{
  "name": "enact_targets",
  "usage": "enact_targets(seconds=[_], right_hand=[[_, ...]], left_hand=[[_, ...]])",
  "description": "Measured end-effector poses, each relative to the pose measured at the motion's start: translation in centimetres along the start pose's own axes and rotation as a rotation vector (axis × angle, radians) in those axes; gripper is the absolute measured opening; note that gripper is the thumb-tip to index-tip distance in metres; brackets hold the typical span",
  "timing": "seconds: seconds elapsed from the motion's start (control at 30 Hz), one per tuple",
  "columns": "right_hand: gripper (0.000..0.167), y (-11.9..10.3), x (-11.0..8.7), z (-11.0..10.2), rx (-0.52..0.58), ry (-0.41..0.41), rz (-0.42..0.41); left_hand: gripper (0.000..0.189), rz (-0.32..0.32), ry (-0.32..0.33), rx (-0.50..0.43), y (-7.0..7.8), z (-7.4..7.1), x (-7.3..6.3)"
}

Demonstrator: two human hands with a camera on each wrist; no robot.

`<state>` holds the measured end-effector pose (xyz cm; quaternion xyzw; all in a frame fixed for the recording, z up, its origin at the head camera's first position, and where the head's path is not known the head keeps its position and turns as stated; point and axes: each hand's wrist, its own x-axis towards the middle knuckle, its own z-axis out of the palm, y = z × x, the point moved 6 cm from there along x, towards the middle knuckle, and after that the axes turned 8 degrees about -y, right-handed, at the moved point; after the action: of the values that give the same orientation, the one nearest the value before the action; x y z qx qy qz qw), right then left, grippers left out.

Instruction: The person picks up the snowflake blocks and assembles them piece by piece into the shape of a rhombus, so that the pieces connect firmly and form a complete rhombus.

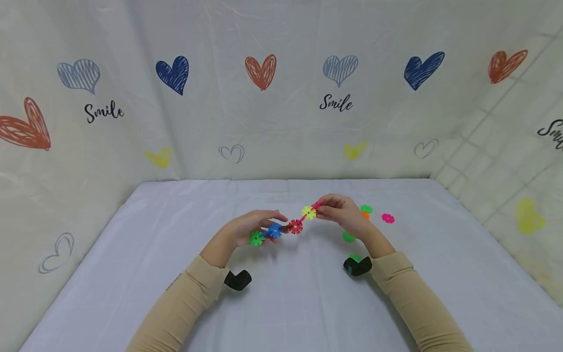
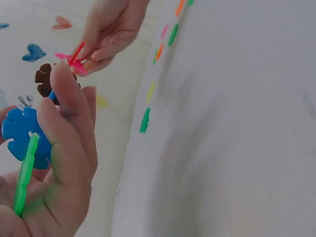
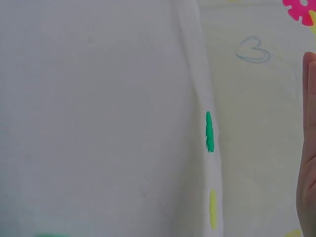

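A chain of slotted flower-shaped discs is held up between the two hands. My left hand (image 1: 252, 227) grips its left part, where a green disc (image 1: 256, 238) joins a blue disc (image 1: 275, 230). Beyond them come a brown disc (image 2: 44, 80), a red disc (image 1: 295, 227) and a yellow disc (image 1: 309, 212). At the right end, the thumb and fingers of my right hand (image 1: 343, 212) pinch a pink disc (image 1: 317, 205) set edge-on at the yellow one. In the right wrist view only the edge of that hand shows, with a pink disc (image 3: 300, 11) above it.
On the white-covered table (image 1: 299, 303), loose discs lie around the right forearm: a pink disc (image 1: 388, 218), an orange disc (image 1: 365, 215) and several green ones (image 1: 349, 237). Black wrist-worn pieces (image 1: 238, 280) show beside both sleeves. A cloth with printed hearts (image 1: 260, 72) hangs behind.
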<state>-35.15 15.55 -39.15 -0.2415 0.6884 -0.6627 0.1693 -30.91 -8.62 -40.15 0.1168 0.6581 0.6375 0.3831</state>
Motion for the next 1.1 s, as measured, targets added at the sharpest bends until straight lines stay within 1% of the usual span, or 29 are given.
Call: enact_targets(seconds=[0.1,0.2,0.3,0.37,0.43,0.57,0.67,0.77,0.83,0.93,1.1], right_hand=[[0.011,-0.1,0.0,-0.2,0.002,0.021,0.004],[0.012,-0.2,-0.2,-0.4,0.001,0.029,0.011],[0.014,-0.3,-0.3,-0.6,0.002,0.034,0.006],[0.016,-0.4,-0.4,-0.7,0.003,0.036,-0.002],[0.017,-0.5,-0.4,-0.8,0.006,0.038,-0.007],[0.019,-0.4,-0.4,-1.0,0.018,0.037,0.001],[0.023,-0.4,-0.5,-1.1,0.014,0.036,0.000],[0.028,-0.6,-0.6,-1.3,0.004,0.038,-0.014],[0.030,-0.7,-0.7,-1.4,-0.002,0.041,-0.023],[0.032,-0.8,-0.8,-1.7,-0.012,0.046,-0.029],[0.037,-0.9,-1.1,-2.2,-0.054,0.039,-0.018]], left_hand=[[0.051,0.016,0.102,-0.127,-0.2,-0.8,-0.1],[0.050,0.045,0.184,-0.273,-0.5,-1.5,-0.2],[0.048,0.088,0.230,-0.398,-0.5,-1.8,-0.3],[0.046,0.128,0.230,-0.476,-0.5,-1.8,-0.3],[0.042,0.170,0.215,-0.551,-0.5,-1.8,-0.4],[0.024,0.238,0.169,-0.690,-0.6,-1.6,-0.4],[0.018,0.270,0.129,-0.742,-0.6,-1.4,-0.4],[0.017,0.295,0.110,-0.764,-0.6,-1.1,-0.3],[0.020,0.309,0.112,-0.767,-0.6,-1.0,-0.2],[0.029,0.324,0.129,-0.745,-0.8,-0.8,0.0],[0.038,0.313,0.152,-0.703,-1.3,-0.6,0.4]])
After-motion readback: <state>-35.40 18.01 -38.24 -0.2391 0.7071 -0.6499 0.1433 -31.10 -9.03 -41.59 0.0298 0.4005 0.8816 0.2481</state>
